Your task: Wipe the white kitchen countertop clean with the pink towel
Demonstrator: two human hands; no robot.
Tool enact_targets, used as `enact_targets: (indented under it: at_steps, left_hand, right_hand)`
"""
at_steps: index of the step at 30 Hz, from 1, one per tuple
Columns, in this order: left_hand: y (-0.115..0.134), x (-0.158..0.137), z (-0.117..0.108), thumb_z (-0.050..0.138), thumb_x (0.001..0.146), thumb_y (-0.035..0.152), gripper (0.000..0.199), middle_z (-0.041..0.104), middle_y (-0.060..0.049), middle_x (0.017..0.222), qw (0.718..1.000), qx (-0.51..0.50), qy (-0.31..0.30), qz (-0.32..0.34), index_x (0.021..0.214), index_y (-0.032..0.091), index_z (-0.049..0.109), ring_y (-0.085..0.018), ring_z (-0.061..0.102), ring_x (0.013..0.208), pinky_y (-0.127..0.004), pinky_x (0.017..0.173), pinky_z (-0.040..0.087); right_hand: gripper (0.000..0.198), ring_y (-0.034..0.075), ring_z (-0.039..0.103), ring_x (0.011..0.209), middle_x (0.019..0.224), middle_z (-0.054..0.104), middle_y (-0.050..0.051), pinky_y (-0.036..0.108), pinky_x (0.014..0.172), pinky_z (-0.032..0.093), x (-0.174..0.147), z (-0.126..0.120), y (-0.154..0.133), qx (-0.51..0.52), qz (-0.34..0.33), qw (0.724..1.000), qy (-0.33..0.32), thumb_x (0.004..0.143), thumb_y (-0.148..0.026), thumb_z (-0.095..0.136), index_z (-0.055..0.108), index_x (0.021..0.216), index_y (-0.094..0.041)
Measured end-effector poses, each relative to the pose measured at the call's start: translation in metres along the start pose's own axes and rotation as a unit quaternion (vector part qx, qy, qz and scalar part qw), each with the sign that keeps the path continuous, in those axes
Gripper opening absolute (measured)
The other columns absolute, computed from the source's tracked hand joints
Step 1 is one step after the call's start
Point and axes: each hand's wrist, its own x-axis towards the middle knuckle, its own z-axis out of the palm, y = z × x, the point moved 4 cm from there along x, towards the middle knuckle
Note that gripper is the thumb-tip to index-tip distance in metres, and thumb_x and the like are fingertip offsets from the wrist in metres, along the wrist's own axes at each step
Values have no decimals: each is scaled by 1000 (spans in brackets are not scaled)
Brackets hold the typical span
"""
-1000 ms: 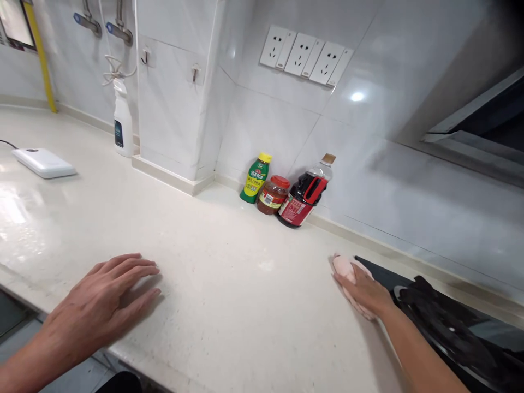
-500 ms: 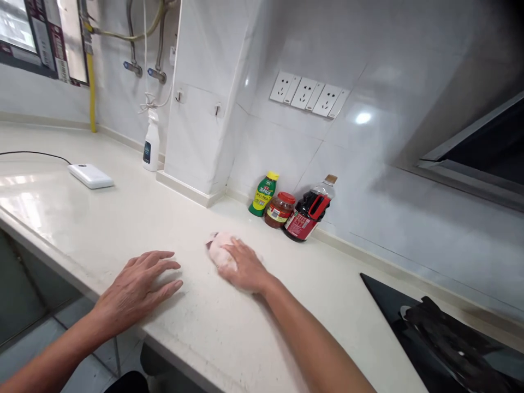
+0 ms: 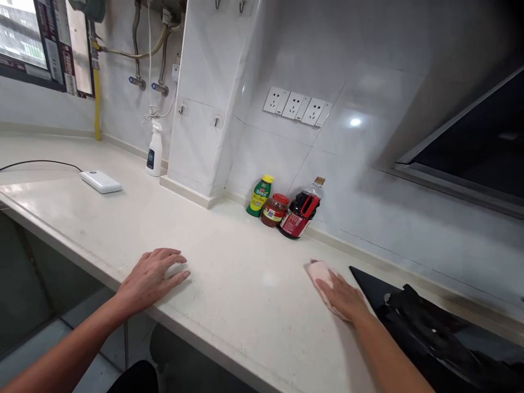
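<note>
Under my right hand [image 3: 344, 295] a pale pink cloth [image 3: 321, 277] is pressed flat on the white countertop [image 3: 245, 295], just left of the black cooktop [image 3: 370, 284]. My fingers lie over the cloth and part of it is hidden by the palm. My left hand [image 3: 153, 275] rests near the counter's front edge with its fingers apart and nothing in them.
Against the wall stand a green bottle with a yellow cap [image 3: 260, 196], a red-lidded jar [image 3: 274, 210] and a large dark sauce bottle [image 3: 301, 210]. A white spray bottle [image 3: 154, 150] and a white corded box [image 3: 101, 182] are at the left. Sockets [image 3: 297, 106] line the wall.
My right hand has slid the cloth rightward along the counter, from in front of the jar to beside the cooktop. My left hand stays near the front edge. The view has shifted slightly.
</note>
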Motion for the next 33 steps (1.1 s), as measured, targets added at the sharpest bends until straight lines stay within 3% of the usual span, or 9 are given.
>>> enact_targets:
  at_steps: [5, 9, 12, 14, 20, 24, 28, 30, 33]
  left_hand:
    - [-4, -1, 6, 42, 97, 64, 50, 66, -9, 135, 1000, -7, 11, 5, 117, 28, 71, -33, 57, 128, -49, 103, 44]
    - [-2, 0, 8, 41, 98, 68, 52, 62, -8, 140, 1000, -15, 14, 12, 118, 30, 70, -33, 52, 133, -51, 106, 42]
    - [2, 1, 7, 40, 97, 70, 55, 61, -9, 141, 1000, -21, 17, 14, 118, 29, 70, -34, 52, 133, -53, 108, 40]
    - [2, 2, 6, 39, 97, 71, 57, 61, -9, 141, 1000, -27, 12, 8, 118, 29, 70, -34, 52, 133, -53, 108, 40]
    - [-2, 3, 7, 34, 98, 69, 59, 63, -10, 139, 1000, -23, 2, -11, 118, 28, 71, -34, 52, 132, -52, 108, 39]
    - [-5, 5, 8, 32, 99, 68, 59, 67, -9, 133, 1000, -11, 10, -9, 116, 28, 72, -33, 57, 126, -49, 104, 41]
    - [-6, 6, 8, 29, 100, 66, 59, 68, -8, 130, 1000, -8, 10, -5, 113, 28, 73, -32, 58, 124, -49, 102, 41]
    - [-7, 6, 8, 30, 100, 67, 60, 68, -9, 131, 1000, -13, 4, -7, 113, 27, 73, -33, 57, 125, -50, 103, 41]
    - [-6, 5, 8, 33, 99, 68, 60, 67, -10, 133, 1000, -23, -6, -7, 115, 26, 72, -34, 55, 127, -52, 104, 40]
  right_hand:
    - [105, 29, 18, 154, 166, 22, 15, 51, 123, 23, -56, 34, 85, 14, 33, 999, 13, 83, -78, 11, 25, 160, -8]
    - [105, 32, 19, 153, 165, 23, 17, 52, 123, 22, -92, 39, 81, 22, 69, 997, 40, 84, -78, 7, 27, 159, -7]
    - [87, 38, 21, 152, 165, 20, 21, 58, 121, 24, -103, 22, 27, 10, 95, 995, 8, 93, -62, 13, 26, 159, -6]
    - [77, 38, 19, 152, 165, 20, 22, 59, 121, 24, -103, 12, -30, 3, 56, 998, -14, 98, -52, 19, 25, 159, -6]
    - [67, 31, 10, 155, 169, 13, 13, 45, 125, 16, -135, 15, -216, 24, -169, 985, -36, 103, -55, 40, 29, 160, -21]
    - [65, 33, 9, 155, 168, 14, 17, 52, 125, 16, -188, 18, -283, 89, -346, 933, -42, 102, -48, 46, 33, 158, -17]
    - [59, 27, 18, 153, 166, 25, 14, 48, 125, 20, -214, 13, -264, 140, -379, 915, -17, 98, -39, 45, 43, 152, -16]
    - [60, 26, 24, 152, 164, 30, 13, 47, 124, 23, -216, 14, -230, 150, -350, 925, 0, 97, -43, 43, 48, 149, -15]
    - [67, 29, 32, 148, 162, 34, 11, 50, 122, 28, -215, 19, -151, 152, -241, 958, 35, 96, -57, 37, 53, 146, -15]
